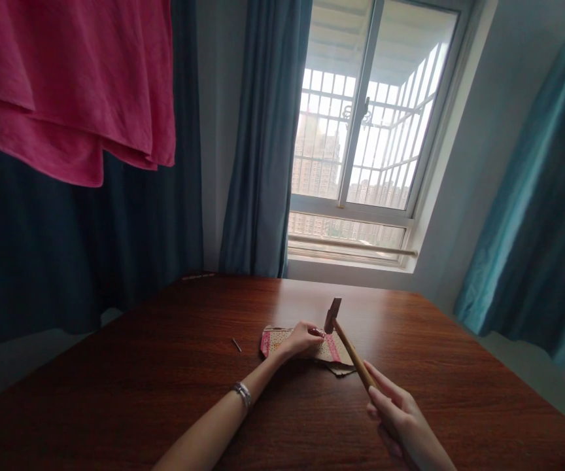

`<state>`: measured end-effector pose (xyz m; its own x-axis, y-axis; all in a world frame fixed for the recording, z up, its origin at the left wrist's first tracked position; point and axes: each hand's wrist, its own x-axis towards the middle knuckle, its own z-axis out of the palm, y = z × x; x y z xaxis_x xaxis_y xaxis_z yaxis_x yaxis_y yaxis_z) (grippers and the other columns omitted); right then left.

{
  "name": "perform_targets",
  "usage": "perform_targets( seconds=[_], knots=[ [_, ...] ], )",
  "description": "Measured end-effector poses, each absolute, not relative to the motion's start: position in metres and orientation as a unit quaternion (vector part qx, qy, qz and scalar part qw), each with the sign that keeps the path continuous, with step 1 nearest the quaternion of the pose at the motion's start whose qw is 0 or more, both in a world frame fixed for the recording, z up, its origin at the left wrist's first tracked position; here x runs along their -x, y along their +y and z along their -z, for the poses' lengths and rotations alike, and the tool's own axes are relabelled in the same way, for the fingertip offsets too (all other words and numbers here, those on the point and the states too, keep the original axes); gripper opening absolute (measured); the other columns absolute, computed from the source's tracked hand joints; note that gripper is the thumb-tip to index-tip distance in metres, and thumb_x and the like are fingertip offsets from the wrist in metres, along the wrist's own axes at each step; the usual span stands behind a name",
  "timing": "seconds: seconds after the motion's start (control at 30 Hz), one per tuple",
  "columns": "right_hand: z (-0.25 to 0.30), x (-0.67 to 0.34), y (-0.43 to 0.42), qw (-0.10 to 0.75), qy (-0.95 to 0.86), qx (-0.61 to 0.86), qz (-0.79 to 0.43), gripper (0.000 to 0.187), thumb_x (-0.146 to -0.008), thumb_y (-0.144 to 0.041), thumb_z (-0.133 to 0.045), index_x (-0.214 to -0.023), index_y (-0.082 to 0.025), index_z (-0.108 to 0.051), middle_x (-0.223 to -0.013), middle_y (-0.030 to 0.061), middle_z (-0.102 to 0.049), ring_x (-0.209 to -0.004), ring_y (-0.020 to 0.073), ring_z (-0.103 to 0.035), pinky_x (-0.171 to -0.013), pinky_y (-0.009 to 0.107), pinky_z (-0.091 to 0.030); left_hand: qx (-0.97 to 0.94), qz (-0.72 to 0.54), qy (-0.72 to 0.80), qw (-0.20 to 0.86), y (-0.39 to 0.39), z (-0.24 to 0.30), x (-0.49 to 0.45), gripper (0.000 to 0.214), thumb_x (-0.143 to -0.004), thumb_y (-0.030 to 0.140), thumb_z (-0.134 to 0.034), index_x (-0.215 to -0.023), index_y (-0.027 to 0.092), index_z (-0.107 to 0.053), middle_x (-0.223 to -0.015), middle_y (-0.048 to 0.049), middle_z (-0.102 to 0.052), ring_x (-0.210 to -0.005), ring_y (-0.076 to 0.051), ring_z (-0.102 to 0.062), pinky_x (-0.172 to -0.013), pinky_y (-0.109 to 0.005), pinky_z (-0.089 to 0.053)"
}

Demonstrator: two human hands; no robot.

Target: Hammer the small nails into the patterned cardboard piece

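Observation:
My right hand (400,418) is closed around the wooden handle of a hammer (350,348). The hammer's metal head is raised at the far end, just right of my left fingertips. My left hand (303,339) rests on a flat, dotted piece with pink bands (272,340), which looks like cloth or card and has a layer showing under its front right edge. The left fingers are pinched together; what they hold, if anything, is too small to make out. To the left of this piece, a short thin dark rod (236,345) lies on the table.
A brown wood-grain table (165,392) spreads out beneath my hands. Beyond its far edge are a barred window (356,131) and blue curtains (263,144). A pink cloth (76,85) hangs at the upper left. Another curtain (522,196) hangs on the right.

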<state>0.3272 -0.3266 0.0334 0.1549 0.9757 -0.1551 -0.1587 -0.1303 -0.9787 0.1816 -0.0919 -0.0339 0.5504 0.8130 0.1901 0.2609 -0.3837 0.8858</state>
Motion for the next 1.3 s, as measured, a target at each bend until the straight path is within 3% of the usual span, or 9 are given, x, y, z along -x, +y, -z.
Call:
perform_targets(
  seconds=[0.23, 0.73, 1.07, 1.3],
  knots=[
    [-0.035, -0.328, -0.326, 0.533, -0.377, 0.544, -0.528, 0.069, -0.073, -0.045, -0.058, -0.133, -0.02, -0.035, -0.052, -0.0045, -0.05, -0.023, -0.0006, -0.024, -0.022, 0.011, -0.017, -0.763, -0.324, 0.346, 0.44, -0.092, 0.033, -0.181, 0.021, -0.059, 0.024, -0.057, -0.069, 0.008, -0.067, -0.061, -0.0012, -0.06, -0.057, -0.011, -0.048, -0.052, -0.02, -0.031],
    [-0.033, -0.331, -0.327, 0.528, -0.391, 0.541, -0.525, 0.064, -0.075, -0.045, -0.054, -0.132, -0.022, -0.036, -0.055, -0.0037, -0.051, -0.024, -0.0006, -0.025, -0.022, 0.012, -0.016, -0.769, -0.327, 0.341, 0.43, -0.091, 0.037, -0.182, 0.022, -0.061, 0.025, -0.058, -0.07, 0.008, -0.068, -0.063, -0.0028, -0.063, -0.059, -0.013, -0.052, -0.054, -0.021, -0.034],
    [-0.045, -0.329, -0.327, 0.539, -0.386, 0.534, -0.525, 0.061, -0.077, -0.04, -0.054, -0.133, -0.022, -0.034, -0.055, -0.0045, -0.05, -0.025, -0.0011, -0.023, -0.023, 0.011, -0.015, -0.749, -0.342, 0.291, 0.487, -0.092, 0.026, -0.17, 0.035, -0.064, 0.022, -0.055, -0.097, 0.013, -0.063, -0.093, -0.0055, -0.065, -0.087, -0.018, -0.056, -0.078, -0.026, -0.041],
    [-0.048, -0.329, -0.33, 0.538, -0.386, 0.54, -0.519, 0.059, -0.078, -0.039, -0.052, -0.132, -0.023, -0.035, -0.055, -0.004, -0.05, -0.026, -0.001, -0.025, -0.024, 0.011, -0.016, -0.697, -0.404, 0.273, 0.525, -0.093, 0.024, -0.168, 0.041, -0.064, 0.015, -0.045, -0.102, 0.01, -0.059, -0.094, -0.0094, -0.064, -0.088, -0.019, -0.056, -0.078, -0.029, -0.041]
  ],
)
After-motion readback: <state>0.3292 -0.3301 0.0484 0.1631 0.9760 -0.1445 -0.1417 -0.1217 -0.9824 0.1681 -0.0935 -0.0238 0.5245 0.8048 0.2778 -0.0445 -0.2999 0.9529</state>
